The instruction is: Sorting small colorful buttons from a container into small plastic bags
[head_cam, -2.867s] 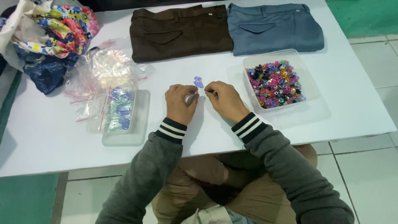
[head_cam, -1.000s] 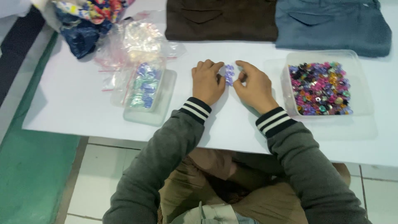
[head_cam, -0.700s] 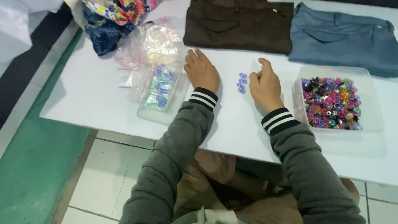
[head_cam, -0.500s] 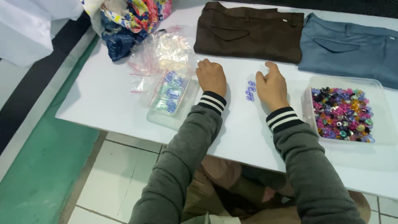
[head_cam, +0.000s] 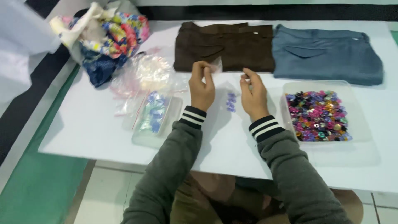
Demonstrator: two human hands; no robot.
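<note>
White table (head_cam: pixel 103 124), head view. Left hand (head_cam: pixel 202 86): raised just above the table, grip pinched on a small clear bag (head_cam: pixel 216 65) at its top edge. Right hand (head_cam: pixel 253 94): fingers loosely curled and apart, holding nothing, near the bag. Between the 2 hands, on the table: small cluster of purple beads (head_cam: pixel 231 102). Right: clear tray (head_cam: pixel 356 124) of mixed coloured beads. Left: clear box (head_cam: pixel 154 120) of pale beads, crumpled plastic bags (head_cam: pixel 145 74), floral cloth (head_cam: pixel 110 39). Far edge: brown trousers (head_cam: pixel 232 43), blue trousers (head_cam: pixel 327 52), both folded.
</note>
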